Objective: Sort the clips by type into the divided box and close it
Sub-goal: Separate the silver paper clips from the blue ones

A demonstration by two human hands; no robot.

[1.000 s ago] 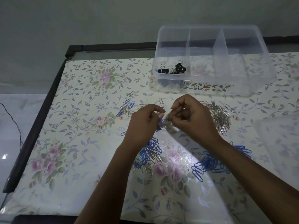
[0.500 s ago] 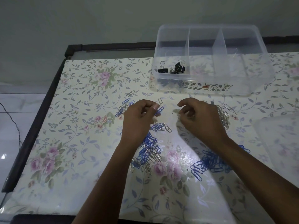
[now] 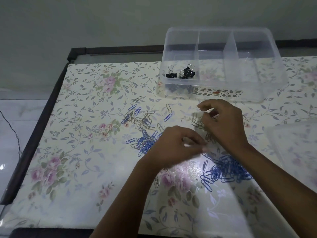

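The clear divided box (image 3: 221, 29) stands open at the back of the table, with black binder clips (image 3: 181, 74) in its left compartment. A mixed heap of silver and blue paper clips (image 3: 142, 128) lies left of centre. A blue clip pile (image 3: 226, 169) lies at the front right. My right hand (image 3: 224, 124) is curled over a bunch of silver clips (image 3: 197, 122) and pinches some of them. My left hand (image 3: 178, 145) is blurred, with its fingertips pinched together just above the blue pile. Whatever it holds is hidden.
The box's clear lid (image 3: 296, 148) lies at the right edge of the table. Loose single clips (image 3: 169, 108) are scattered between the heap and the box. A dark table frame (image 3: 46, 107) runs along the left side, with a thin cable (image 3: 12, 127) beyond it.
My left hand swung right, from the mixed heap to the blue pile. My right hand shifted slightly right, over the silver clips. The mixed heap is now uncovered.
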